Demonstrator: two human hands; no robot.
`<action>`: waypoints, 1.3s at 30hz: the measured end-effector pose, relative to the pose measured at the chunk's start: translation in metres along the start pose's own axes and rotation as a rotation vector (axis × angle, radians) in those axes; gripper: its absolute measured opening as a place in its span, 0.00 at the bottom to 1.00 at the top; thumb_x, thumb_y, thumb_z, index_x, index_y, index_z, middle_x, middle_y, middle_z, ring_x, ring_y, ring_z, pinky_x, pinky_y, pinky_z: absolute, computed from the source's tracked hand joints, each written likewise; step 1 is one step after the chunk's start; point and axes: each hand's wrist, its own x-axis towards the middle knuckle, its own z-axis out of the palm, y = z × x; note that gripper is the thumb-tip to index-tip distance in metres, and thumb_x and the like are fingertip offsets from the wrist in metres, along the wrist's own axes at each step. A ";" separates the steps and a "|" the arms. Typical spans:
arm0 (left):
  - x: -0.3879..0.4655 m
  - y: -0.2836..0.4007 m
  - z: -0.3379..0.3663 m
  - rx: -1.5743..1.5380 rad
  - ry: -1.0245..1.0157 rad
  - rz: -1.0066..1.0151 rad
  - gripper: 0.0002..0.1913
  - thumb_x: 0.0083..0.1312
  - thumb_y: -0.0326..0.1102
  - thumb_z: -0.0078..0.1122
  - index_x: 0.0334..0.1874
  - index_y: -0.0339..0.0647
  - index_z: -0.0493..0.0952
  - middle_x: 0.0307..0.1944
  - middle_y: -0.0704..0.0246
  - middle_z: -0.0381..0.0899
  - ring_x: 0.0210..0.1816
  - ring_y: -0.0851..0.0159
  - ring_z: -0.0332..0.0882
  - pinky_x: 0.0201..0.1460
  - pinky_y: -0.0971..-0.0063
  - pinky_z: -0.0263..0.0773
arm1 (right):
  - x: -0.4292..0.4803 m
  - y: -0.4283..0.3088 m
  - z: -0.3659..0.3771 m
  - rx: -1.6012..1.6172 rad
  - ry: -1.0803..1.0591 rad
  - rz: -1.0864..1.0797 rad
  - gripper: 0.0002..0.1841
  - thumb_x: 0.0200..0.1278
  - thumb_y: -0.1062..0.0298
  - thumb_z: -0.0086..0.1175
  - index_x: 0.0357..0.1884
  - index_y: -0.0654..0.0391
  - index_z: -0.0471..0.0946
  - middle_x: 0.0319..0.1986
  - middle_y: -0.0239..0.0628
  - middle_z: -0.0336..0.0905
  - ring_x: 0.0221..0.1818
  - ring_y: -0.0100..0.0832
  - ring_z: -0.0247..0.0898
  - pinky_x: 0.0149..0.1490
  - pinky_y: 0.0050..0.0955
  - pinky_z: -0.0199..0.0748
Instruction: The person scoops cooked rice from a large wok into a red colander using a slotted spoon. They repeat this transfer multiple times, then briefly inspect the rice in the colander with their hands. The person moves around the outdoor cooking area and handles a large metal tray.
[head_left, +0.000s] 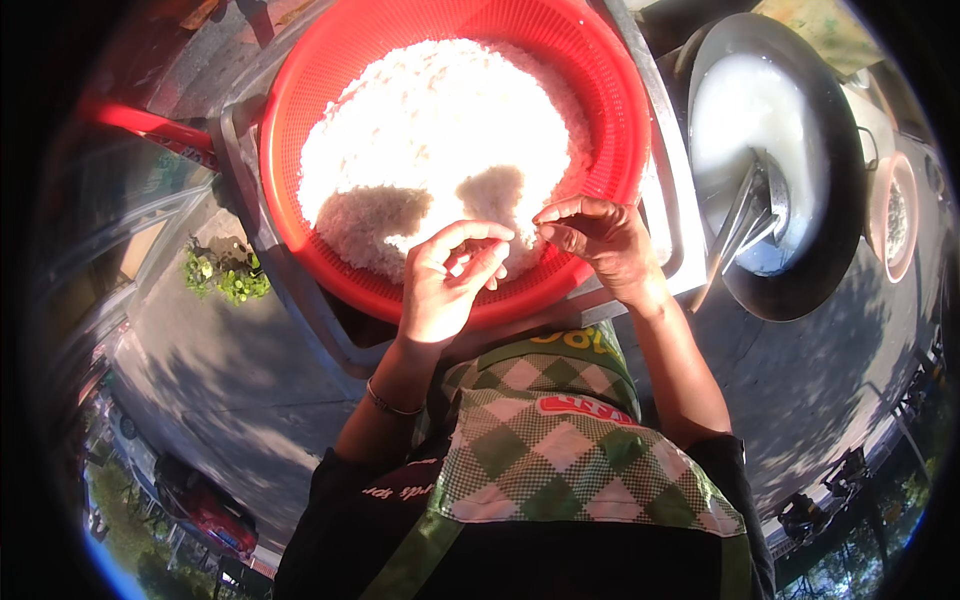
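A large red plastic colander (289, 217) stands in front of me, with a heap of white rice-like grains (442, 120) in it, washed out by sunlight. Over the near part of the heap is my left hand (457, 281), thumb and forefinger curved towards each other. My right hand (600, 244) hovers over the colander's near right side, thumb and forefinger close together, a tiny white bit perhaps at their tips. Whether either hand pinches a grain I cannot tell. The hands are apart, and their shadows fall on the grains.
A metal-framed stand (679, 187) bears the colander. At the right is a big dark wok (844, 195) with whitish liquid and a metal utensil (776, 195). Beyond it stands a pink bowl (911, 217) of white grains. A red handle (157, 131) and a green plant (225, 276) lie left.
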 end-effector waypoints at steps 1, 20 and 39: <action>0.001 0.002 0.003 -0.021 0.003 0.036 0.06 0.61 0.23 0.57 0.40 0.35 0.77 0.30 0.72 0.77 0.27 0.79 0.72 0.29 0.86 0.68 | -0.004 -0.005 -0.001 0.076 -0.031 0.018 0.08 0.58 0.74 0.57 0.39 0.62 0.79 0.33 0.33 0.79 0.38 0.21 0.72 0.46 0.21 0.70; 0.007 0.034 0.001 -0.388 -0.141 -0.029 0.05 0.65 0.27 0.52 0.40 0.34 0.74 0.30 0.70 0.74 0.29 0.77 0.68 0.33 0.85 0.64 | -0.037 -0.052 0.017 0.189 -0.063 -0.021 0.12 0.63 0.73 0.48 0.45 0.65 0.77 0.33 0.37 0.78 0.33 0.23 0.70 0.41 0.20 0.67; -0.013 0.061 0.060 -0.350 -0.448 0.021 0.06 0.67 0.25 0.46 0.45 0.34 0.67 0.34 0.68 0.65 0.33 0.74 0.61 0.34 0.84 0.60 | -0.081 0.013 -0.043 -0.984 0.293 -0.674 0.05 0.48 0.69 0.56 0.26 0.59 0.75 0.26 0.40 0.71 0.31 0.42 0.71 0.40 0.37 0.70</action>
